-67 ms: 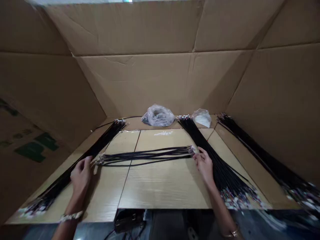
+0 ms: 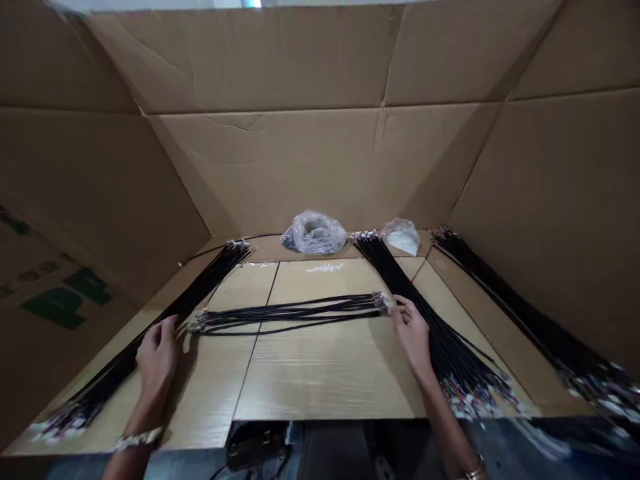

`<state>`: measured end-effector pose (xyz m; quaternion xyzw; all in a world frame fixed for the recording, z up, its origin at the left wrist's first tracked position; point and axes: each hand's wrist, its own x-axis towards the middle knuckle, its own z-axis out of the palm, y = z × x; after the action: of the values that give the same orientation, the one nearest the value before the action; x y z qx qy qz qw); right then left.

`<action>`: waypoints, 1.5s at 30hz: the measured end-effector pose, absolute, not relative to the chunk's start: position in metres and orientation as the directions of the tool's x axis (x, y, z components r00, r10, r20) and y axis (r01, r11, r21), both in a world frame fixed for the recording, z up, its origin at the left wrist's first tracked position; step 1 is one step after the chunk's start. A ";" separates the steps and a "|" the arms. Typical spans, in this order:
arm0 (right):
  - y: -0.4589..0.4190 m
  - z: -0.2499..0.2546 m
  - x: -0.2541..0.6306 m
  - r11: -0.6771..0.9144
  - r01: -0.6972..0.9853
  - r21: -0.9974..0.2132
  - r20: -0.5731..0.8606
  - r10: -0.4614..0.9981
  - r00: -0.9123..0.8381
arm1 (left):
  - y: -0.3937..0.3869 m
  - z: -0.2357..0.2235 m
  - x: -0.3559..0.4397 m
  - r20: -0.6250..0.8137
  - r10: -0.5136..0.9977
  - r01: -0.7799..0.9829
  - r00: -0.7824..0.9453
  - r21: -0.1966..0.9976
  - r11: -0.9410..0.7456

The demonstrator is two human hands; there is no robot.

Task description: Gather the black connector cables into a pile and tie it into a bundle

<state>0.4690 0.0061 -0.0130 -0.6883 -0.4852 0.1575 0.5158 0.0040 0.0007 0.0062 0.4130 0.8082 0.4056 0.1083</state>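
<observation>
Seeing a short black cable bundle (image 2: 225,316) laid out crosswise over the worktop (image 2: 320,373), between the left cable pile (image 2: 200,290) and the middle cable pile (image 2: 403,287). Got the right hand (image 2: 413,337) at the connector end, fingers looking pinched together on it. Got the left hand (image 2: 157,357) at the opposite end, thumb and index near the pale loose leads. Can't tell there whether clamped or just touching: too small and blurred. Also seeing the far-right cable pile (image 2: 510,307) by the cardboard wall (image 2: 300,160), plus a plastic-wrapped coil (image 2: 327,240) and a clear bag (image 2: 403,237) at the back.

Watch the strand spacing: fanned unevenly, with a lower one bowed away from the rest. Could slip out or snag if gripped only by a few leads. Could strain thin leads at the connectors if pulled by the tips. Could also tangle with the left pile, given how close to the left hand, or catch connectors on the middle pile beside the right wrist. Might lose end alignment if tugged from one side only. Would judge the left end riskier, given the unclear hold.
</observation>
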 end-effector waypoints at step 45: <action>-0.096 0.048 0.479 0.512 0.780 -0.359 0.685 0.712 -0.153 | 0.077 0.098 0.209 0.103 0.994 -0.407 0.023 0.910 -0.085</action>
<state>0.4791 -0.0963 0.0482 -0.4921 -0.7582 -0.0400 0.4259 0.2090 0.0767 0.0980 0.4199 0.3500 0.6049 0.5790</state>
